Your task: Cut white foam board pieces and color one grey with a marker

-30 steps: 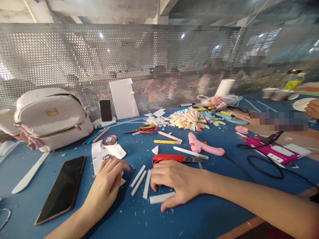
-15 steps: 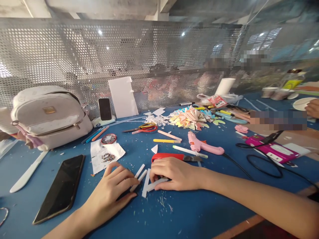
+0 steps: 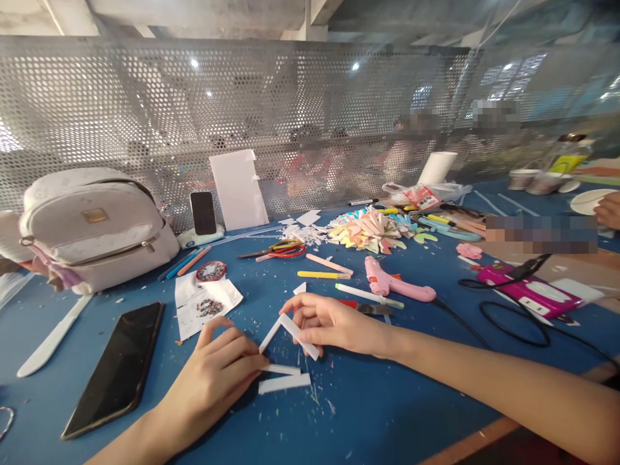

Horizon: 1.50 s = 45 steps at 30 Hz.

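My right hand (image 3: pixel 334 323) pinches a white strip (image 3: pixel 303 340) between thumb and fingers, slanting down to the right. Its upper end meets that of a second white strip (image 3: pixel 271 333), making a peak. My left hand (image 3: pixel 220 368) is closed at the fingertips on the lower end of this second strip. Another white strip (image 3: pixel 287 370) touches the left fingertips, and a wider one (image 3: pixel 285 384) lies flat just below. Behind my right hand a red-handled utility knife (image 3: pixel 349 304) is mostly hidden. A small white triangle (image 3: pixel 301 288) lies beyond the right fingers.
A pink glue gun (image 3: pixel 387 281) and felt-tip pens lie beyond my right hand, scissors (image 3: pixel 278 250) farther back. A pile of coloured paper cutouts (image 3: pixel 368 229) sits near the mesh. At left are a phone (image 3: pixel 116 368), a white knife (image 3: pixel 55 336) and a backpack (image 3: pixel 97 232). Another person's hand (image 3: pixel 608 210) shows far right.
My right hand has risen and turned, lifting a strip and uncovering part of the table. The strips between my hands have shifted; two now lie nearly level below. My left hand has barely moved.
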### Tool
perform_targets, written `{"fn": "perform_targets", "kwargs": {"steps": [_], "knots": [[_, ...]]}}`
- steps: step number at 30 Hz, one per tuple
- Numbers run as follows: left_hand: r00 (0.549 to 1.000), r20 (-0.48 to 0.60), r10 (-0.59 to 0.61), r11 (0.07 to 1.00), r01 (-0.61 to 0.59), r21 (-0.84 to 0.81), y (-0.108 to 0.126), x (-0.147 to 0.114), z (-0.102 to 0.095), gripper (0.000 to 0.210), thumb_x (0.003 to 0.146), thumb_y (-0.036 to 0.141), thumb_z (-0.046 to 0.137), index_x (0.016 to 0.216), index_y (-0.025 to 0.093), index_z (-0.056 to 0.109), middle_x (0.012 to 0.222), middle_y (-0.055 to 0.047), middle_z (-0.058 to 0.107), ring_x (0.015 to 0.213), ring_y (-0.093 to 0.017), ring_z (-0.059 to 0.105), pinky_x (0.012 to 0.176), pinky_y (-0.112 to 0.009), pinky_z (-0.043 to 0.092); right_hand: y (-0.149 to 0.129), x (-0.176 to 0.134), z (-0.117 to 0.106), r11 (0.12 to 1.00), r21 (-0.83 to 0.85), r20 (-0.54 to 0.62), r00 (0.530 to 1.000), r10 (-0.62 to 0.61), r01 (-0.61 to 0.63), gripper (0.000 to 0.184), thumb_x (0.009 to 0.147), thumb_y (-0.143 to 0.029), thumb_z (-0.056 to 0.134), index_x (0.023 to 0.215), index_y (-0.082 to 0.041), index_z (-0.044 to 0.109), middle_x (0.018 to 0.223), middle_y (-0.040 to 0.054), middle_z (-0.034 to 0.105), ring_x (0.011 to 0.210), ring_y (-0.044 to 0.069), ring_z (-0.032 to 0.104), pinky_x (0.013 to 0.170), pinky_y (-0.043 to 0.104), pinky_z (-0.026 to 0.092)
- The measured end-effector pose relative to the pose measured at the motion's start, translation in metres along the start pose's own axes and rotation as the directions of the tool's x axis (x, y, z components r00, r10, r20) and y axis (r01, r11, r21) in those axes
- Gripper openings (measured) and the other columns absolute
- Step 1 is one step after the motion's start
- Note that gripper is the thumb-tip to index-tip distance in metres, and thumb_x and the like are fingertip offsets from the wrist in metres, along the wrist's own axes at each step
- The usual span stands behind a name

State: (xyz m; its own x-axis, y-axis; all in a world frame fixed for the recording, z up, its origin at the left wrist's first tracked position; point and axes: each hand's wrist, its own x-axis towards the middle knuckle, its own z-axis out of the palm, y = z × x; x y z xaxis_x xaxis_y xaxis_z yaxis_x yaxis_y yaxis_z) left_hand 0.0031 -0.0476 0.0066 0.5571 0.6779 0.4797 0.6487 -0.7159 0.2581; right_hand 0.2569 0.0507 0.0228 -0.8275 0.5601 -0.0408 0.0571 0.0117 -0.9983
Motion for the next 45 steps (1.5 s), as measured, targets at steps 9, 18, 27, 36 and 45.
{"fn": "perform_targets", "kwargs": {"steps": [9, 18, 27, 36, 45], "knots": [[0.999, -0.035, 0.032, 0.999, -0.032, 0.021, 0.0004, -0.0002, 0.0000, 0.022, 0.105, 0.020, 0.050, 0.103, 0.027, 0.070, 0.089, 0.001, 0.071, 0.083, -0.016, 0.061, 0.102, -0.042, 0.027, -0.0095, -0.0029, 0.0001, 0.986, -0.167, -0.033, 0.999, -0.031, 0.025, 0.020, 0.088, -0.032, 0.071, 0.098, -0.016, 0.064, 0.079, -0.0013, 0.062, 0.071, 0.012, 0.058, 0.068, 0.024, 0.045], [0.997, -0.062, 0.041, 0.995, -0.036, 0.089, 0.0004, 0.0005, 0.0008, 0.022, 0.106, 0.022, 0.048, 0.110, 0.027, 0.068, 0.087, 0.002, 0.073, 0.076, -0.015, 0.062, 0.101, -0.042, 0.030, -0.0067, -0.0026, 0.0021, 0.981, -0.190, -0.026, 0.998, -0.048, 0.042, 0.021, 0.089, -0.032, 0.068, 0.103, -0.017, 0.063, 0.089, 0.0007, 0.061, 0.079, 0.013, 0.060, 0.074, 0.026, 0.049], [0.999, -0.046, -0.003, 0.997, 0.006, 0.080, -0.0021, 0.0001, 0.0031, 0.021, 0.105, 0.027, 0.050, 0.101, 0.028, 0.070, 0.086, 0.002, 0.070, 0.076, -0.015, 0.062, 0.102, -0.043, 0.029, -0.0078, -0.0030, 0.0030, 0.973, -0.226, -0.029, 0.999, -0.046, 0.039, 0.019, 0.091, -0.027, 0.066, 0.107, -0.017, 0.064, 0.087, 0.0004, 0.062, 0.075, 0.012, 0.058, 0.070, 0.024, 0.047], [0.998, -0.052, -0.023, 0.997, 0.027, 0.069, 0.0005, 0.0000, 0.0039, 0.018, 0.105, 0.022, 0.050, 0.102, 0.027, 0.067, 0.094, 0.001, 0.073, 0.081, -0.016, 0.063, 0.102, -0.042, 0.028, -0.0080, -0.0024, 0.0038, 0.970, -0.241, -0.027, 0.999, -0.043, 0.035, 0.021, 0.090, -0.028, 0.066, 0.108, -0.016, 0.064, 0.090, 0.0011, 0.062, 0.075, 0.012, 0.059, 0.072, 0.025, 0.048], [0.998, -0.059, -0.011, 0.998, 0.014, 0.058, 0.0001, -0.0002, 0.0025, 0.017, 0.105, 0.017, 0.048, 0.101, 0.022, 0.064, 0.092, 0.001, 0.072, 0.079, -0.016, 0.062, 0.099, -0.040, 0.031, -0.0064, -0.0026, 0.0028, 0.958, -0.280, -0.032, 0.997, -0.067, 0.055, 0.020, 0.091, -0.030, 0.065, 0.107, -0.017, 0.064, 0.091, 0.0017, 0.063, 0.078, 0.014, 0.059, 0.072, 0.026, 0.048]]}}
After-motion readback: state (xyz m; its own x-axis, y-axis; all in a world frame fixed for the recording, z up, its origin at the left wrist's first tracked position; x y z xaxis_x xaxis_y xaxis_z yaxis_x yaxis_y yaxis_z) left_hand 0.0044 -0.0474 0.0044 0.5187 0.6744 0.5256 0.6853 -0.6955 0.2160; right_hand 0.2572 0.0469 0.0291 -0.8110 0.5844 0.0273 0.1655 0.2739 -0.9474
